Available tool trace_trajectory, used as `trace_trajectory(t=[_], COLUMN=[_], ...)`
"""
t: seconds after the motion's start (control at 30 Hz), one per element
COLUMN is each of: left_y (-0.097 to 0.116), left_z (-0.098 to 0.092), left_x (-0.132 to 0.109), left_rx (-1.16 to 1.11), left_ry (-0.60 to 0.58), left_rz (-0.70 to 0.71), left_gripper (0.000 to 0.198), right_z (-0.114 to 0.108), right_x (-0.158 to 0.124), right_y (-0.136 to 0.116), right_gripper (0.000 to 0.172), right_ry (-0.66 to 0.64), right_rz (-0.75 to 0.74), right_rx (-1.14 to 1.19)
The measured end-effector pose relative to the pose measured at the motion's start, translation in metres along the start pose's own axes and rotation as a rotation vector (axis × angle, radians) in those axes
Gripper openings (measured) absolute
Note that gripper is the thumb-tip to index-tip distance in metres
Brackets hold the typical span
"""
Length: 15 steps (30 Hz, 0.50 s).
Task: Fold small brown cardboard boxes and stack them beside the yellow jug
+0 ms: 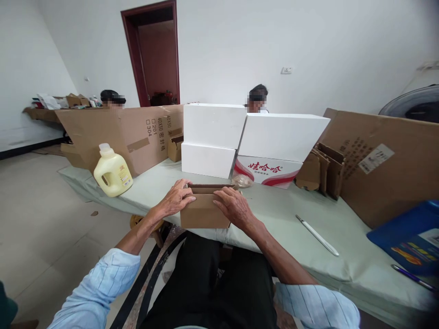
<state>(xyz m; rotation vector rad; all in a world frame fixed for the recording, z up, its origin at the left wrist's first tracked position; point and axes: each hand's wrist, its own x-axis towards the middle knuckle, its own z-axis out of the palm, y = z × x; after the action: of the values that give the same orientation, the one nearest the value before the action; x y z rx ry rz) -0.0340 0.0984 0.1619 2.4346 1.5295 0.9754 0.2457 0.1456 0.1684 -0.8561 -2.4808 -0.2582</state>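
A small brown cardboard box point(205, 212) stands at the near edge of the table, its top partly open with a dark gap along the far side. My left hand point(176, 198) grips its left end, thumb on the near face and fingers over the upper corner. On the right end, my right hand point(235, 205) holds the top edge, with the thumb against the front and fingers bent over the rim. The inside of the box is mostly hidden. Just behind it lies a crumpled clear plastic bundle point(243, 181).
White boxes point(213, 125) are stacked behind, beside a red-and-white carton point(267, 171). Large cardboard boxes point(387, 160) flank both sides. A yellow jug point(113, 171) stands left; a white-handled knife point(317, 235), blue container point(408, 237) and pen point(413, 277) lie right. Two people sit beyond.
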Motion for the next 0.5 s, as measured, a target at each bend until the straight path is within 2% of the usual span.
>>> trace_trajectory(t=[0.17, 0.33, 0.5], left_y=[-0.006, -0.01, -0.029], left_z=[0.002, -0.007, -0.015], left_x=[-0.002, -0.008, -0.017], left_rx=[0.049, 0.067, 0.062], left_ry=[-0.003, -0.054, -0.133], left_rz=[0.005, 0.01, 0.003], left_gripper=[0.024, 0.02, 0.054], right_z=[0.005, 0.003, 0.001], right_x=[0.001, -0.007, -0.02], right_y=[0.001, 0.01, 0.024], right_gripper=[0.013, 0.021, 0.026], right_ry=[-0.008, -0.002, 0.039], right_rz=[0.026, 0.052, 0.069], right_rx=[0.038, 0.048, 0.09])
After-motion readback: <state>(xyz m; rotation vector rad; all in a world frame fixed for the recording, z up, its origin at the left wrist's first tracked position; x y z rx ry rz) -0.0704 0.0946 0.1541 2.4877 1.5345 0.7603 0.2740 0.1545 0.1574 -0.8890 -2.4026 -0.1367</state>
